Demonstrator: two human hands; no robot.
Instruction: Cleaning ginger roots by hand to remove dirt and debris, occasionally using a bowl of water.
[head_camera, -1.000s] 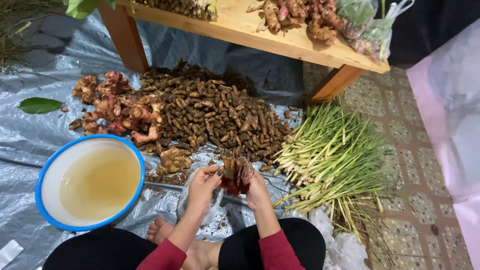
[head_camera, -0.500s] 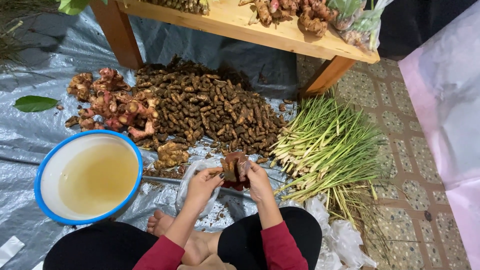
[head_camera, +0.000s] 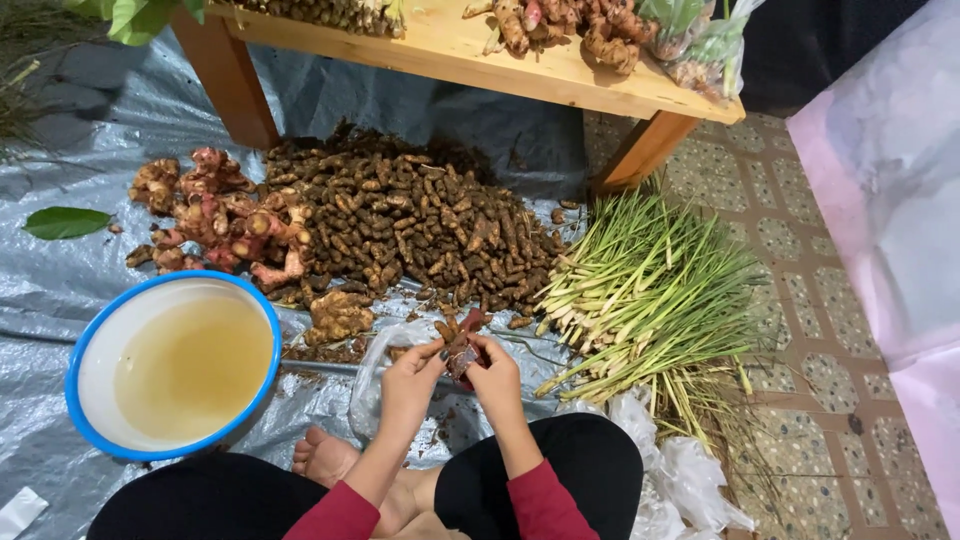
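Note:
Both my hands meet in front of my crossed legs over a clear plastic bag (head_camera: 378, 368). My left hand (head_camera: 412, 376) and my right hand (head_camera: 494, 374) together grip a small bunch of brown and reddish roots (head_camera: 459, 340), fingers curled around it. Just beyond lies a big heap of dark brown rhizomes (head_camera: 420, 225) on the grey plastic sheet (head_camera: 60, 290). A pile of pinkish galangal roots (head_camera: 220, 220) sits to its left.
A white basin with a blue rim (head_camera: 172, 362) holding yellowish water stands at my left. A pile of lemongrass stalks (head_camera: 650, 290) lies at my right on the tiled floor. A wooden bench (head_camera: 560, 75) with more roots and bagged greens stands behind. A green leaf (head_camera: 66, 222) lies far left.
The view has drifted slightly. My hands stay together on the roots, which have been turned a little between the fingers.

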